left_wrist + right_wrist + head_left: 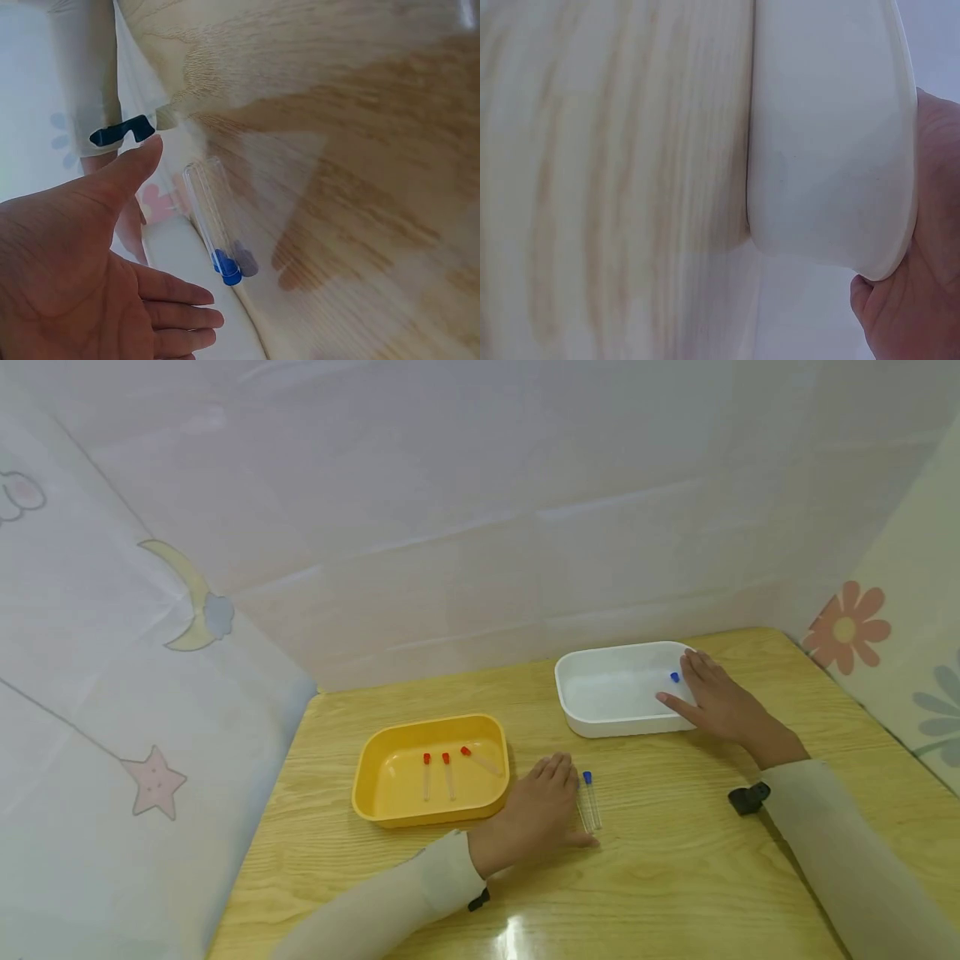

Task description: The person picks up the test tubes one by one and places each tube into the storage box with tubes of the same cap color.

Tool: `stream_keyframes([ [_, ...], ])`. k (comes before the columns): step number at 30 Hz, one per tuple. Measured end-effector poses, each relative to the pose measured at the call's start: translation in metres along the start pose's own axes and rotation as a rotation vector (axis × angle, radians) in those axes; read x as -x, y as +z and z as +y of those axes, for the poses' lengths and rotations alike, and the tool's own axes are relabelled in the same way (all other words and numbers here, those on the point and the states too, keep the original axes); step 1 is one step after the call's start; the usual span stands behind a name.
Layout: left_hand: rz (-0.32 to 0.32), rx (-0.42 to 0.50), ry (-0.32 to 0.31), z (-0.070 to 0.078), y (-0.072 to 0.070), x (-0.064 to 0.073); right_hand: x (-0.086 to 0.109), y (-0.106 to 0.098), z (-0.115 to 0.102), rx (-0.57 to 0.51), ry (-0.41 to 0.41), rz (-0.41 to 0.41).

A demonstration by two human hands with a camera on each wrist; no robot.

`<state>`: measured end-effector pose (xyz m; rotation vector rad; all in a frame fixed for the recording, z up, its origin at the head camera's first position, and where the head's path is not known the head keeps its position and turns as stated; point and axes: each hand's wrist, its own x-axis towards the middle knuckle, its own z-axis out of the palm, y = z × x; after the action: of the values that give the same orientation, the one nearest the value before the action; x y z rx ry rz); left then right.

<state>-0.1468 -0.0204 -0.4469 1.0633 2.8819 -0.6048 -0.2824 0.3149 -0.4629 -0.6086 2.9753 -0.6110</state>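
Note:
My left hand [540, 806] is over the table with its fingers straight, thumb apart, holding nothing. Right beside it lies a clear test tube with a blue cap [588, 776]; another clear tube [582, 812] shows at the hand's edge, its top hidden by the fingers. In the left wrist view, blue-capped tubes [227, 267] lie beyond the open palm. My right hand [716, 700] spreads over the right end of the white tray [600, 724], thumb and fingers extended across its rim. Inside that tray a blue cap [675, 677] shows between thumb and fingers.
Left of the left hand stands a yellow tray [367, 781] holding three red-capped tubes [447, 777]. A pale printed cloth [450, 568] rises behind the wooden table [675, 860] and along its sides.

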Motion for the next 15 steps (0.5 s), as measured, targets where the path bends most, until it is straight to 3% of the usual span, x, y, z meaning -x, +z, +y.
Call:
stream_keyframes([
  [8,0.003,0.014,0.003,0.0032,0.0019,-0.0021,-0.0005,0.0002,0.0013,0.015,-0.002,0.01],
  [15,-0.031,0.047,-0.018,0.0042,0.0037,-0.0045,-0.0018,0.0023,0.0024,0.015,-0.005,0.02],
])
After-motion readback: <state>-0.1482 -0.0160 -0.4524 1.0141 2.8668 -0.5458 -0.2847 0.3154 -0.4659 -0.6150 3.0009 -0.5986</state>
